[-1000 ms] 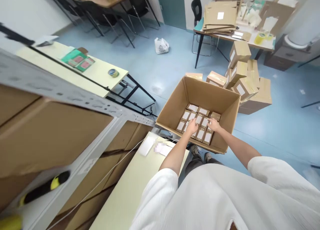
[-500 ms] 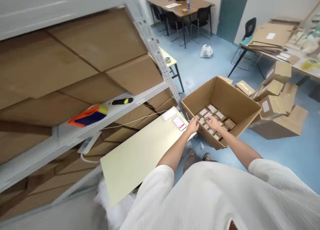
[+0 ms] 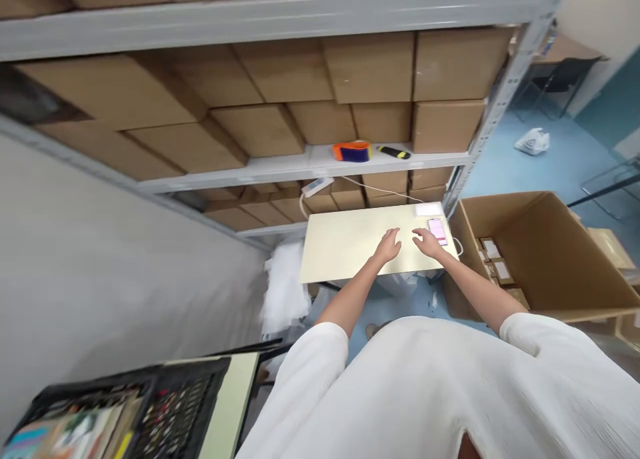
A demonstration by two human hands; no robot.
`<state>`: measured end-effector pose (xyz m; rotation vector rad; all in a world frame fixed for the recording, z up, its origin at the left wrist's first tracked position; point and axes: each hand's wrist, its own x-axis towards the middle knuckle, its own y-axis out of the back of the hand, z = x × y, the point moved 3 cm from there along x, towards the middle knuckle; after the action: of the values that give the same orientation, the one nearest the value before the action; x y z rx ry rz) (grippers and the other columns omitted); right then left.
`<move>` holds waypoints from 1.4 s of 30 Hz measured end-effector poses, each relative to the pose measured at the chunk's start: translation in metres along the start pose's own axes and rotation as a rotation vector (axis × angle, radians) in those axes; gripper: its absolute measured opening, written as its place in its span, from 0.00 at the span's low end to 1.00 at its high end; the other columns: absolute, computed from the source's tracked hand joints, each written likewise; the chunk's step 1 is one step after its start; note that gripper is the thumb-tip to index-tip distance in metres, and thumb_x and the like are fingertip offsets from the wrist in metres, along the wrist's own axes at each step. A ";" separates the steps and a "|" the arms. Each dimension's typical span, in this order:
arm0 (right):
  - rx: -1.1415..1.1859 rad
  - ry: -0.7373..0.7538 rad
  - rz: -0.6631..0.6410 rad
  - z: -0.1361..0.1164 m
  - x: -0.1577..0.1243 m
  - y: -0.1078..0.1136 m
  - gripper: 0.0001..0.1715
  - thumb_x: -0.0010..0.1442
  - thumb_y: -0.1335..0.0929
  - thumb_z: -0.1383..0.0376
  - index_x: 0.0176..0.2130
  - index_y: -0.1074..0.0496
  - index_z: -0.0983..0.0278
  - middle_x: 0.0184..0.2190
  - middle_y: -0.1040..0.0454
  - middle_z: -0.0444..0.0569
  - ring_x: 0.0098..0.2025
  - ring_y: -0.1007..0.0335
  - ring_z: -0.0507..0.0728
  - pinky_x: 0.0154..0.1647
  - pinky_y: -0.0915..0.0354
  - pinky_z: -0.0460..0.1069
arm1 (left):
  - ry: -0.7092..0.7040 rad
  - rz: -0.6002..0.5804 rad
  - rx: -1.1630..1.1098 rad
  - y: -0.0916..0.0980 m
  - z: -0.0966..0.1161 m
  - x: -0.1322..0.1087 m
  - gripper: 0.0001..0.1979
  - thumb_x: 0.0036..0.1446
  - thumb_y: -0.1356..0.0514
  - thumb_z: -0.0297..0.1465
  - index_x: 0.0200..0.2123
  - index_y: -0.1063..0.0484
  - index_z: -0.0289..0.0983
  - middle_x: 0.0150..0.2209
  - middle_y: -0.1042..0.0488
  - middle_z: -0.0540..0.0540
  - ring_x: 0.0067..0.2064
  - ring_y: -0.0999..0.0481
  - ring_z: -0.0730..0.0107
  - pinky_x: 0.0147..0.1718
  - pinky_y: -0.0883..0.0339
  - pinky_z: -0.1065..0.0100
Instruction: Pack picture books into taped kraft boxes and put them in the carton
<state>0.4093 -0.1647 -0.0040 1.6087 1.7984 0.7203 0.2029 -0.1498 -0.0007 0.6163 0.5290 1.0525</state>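
Both hands are empty with fingers loosely spread, the left hand (image 3: 389, 246) and right hand (image 3: 428, 243) low over the pale bench (image 3: 345, 246); whether they touch it is unclear. A phone (image 3: 438, 232), its screen blurred, lies just beside the right. The open carton (image 3: 545, 246) half hides small boxes (image 3: 493, 250).

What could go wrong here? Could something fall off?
Maybe. The phone lies near the right edge of the table, just past the right hand; a careless sweep could knock it off toward the cardboard box. A white cable loops off that same edge, so an arm might snag it and drag the phone. The left hand is over bare tabletop.
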 end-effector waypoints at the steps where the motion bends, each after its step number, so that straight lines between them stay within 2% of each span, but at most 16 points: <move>1: -0.007 0.038 -0.026 -0.021 0.003 -0.018 0.24 0.70 0.33 0.66 0.62 0.21 0.61 0.61 0.19 0.58 0.60 0.22 0.64 0.69 0.30 0.60 | 0.018 0.029 -0.001 0.016 -0.018 -0.015 0.33 0.68 0.42 0.27 0.75 0.36 0.38 0.74 0.32 0.34 0.76 0.33 0.50 0.76 0.40 0.46; 7: -0.048 0.237 -0.182 -0.138 0.018 -0.118 0.23 0.71 0.34 0.65 0.62 0.22 0.61 0.62 0.20 0.57 0.61 0.23 0.64 0.69 0.31 0.59 | 0.139 0.191 0.011 0.108 -0.114 -0.114 0.31 0.68 0.42 0.26 0.74 0.34 0.37 0.74 0.33 0.34 0.76 0.34 0.51 0.77 0.41 0.48; 11: -0.041 0.383 -0.319 -0.213 0.030 -0.181 0.24 0.71 0.34 0.65 0.62 0.22 0.61 0.62 0.20 0.57 0.61 0.23 0.64 0.69 0.31 0.60 | 0.257 0.364 -0.017 0.155 -0.166 -0.183 0.31 0.67 0.42 0.25 0.73 0.33 0.36 0.73 0.31 0.34 0.75 0.32 0.51 0.76 0.39 0.48; 14: -0.049 0.517 -0.434 -0.268 0.035 -0.228 0.24 0.71 0.34 0.64 0.62 0.22 0.60 0.62 0.20 0.57 0.62 0.23 0.64 0.70 0.31 0.60 | 0.357 0.495 -0.042 0.175 -0.199 -0.235 0.32 0.66 0.42 0.25 0.73 0.33 0.37 0.72 0.30 0.35 0.75 0.33 0.51 0.77 0.40 0.46; 20: -0.095 0.816 -0.632 -0.367 0.031 -0.321 0.24 0.70 0.33 0.66 0.61 0.21 0.63 0.61 0.19 0.59 0.61 0.22 0.64 0.69 0.30 0.59 | 0.590 0.735 -0.059 0.192 -0.245 -0.332 0.31 0.66 0.41 0.24 0.72 0.32 0.37 0.72 0.30 0.35 0.75 0.32 0.53 0.77 0.41 0.48; 26: 0.050 1.076 -0.822 -0.441 0.013 -0.397 0.23 0.67 0.32 0.63 0.59 0.20 0.61 0.57 0.18 0.58 0.57 0.20 0.65 0.65 0.27 0.62 | 0.765 1.018 -0.061 0.199 -0.264 -0.417 0.30 0.67 0.40 0.24 0.71 0.31 0.38 0.70 0.28 0.36 0.73 0.30 0.52 0.76 0.38 0.47; 31: 0.092 1.200 -0.981 -0.474 -0.025 -0.447 0.22 0.67 0.31 0.62 0.58 0.19 0.62 0.56 0.17 0.59 0.56 0.20 0.65 0.64 0.27 0.62 | 0.868 1.167 -0.026 0.179 -0.258 -0.477 0.30 0.66 0.41 0.23 0.71 0.30 0.38 0.70 0.28 0.36 0.74 0.30 0.52 0.76 0.37 0.49; 37: 0.130 1.361 -1.102 -0.508 -0.089 -0.481 0.22 0.67 0.32 0.63 0.57 0.19 0.61 0.54 0.17 0.57 0.55 0.22 0.65 0.63 0.27 0.62 | 1.020 1.286 -0.001 0.159 -0.242 -0.541 0.29 0.66 0.41 0.23 0.69 0.29 0.36 0.69 0.28 0.34 0.73 0.29 0.52 0.76 0.37 0.48; 42: 0.250 1.410 -1.119 -0.552 -0.125 -0.499 0.21 0.68 0.34 0.63 0.56 0.19 0.60 0.55 0.18 0.56 0.56 0.23 0.64 0.62 0.27 0.62 | 1.022 1.379 0.069 0.170 -0.243 -0.588 0.27 0.67 0.42 0.23 0.68 0.29 0.37 0.68 0.26 0.35 0.71 0.28 0.54 0.75 0.35 0.51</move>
<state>-0.3243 -0.3432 0.0021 -0.3150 3.2670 1.1117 -0.3021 -0.5716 0.0061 0.4146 1.0535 2.7190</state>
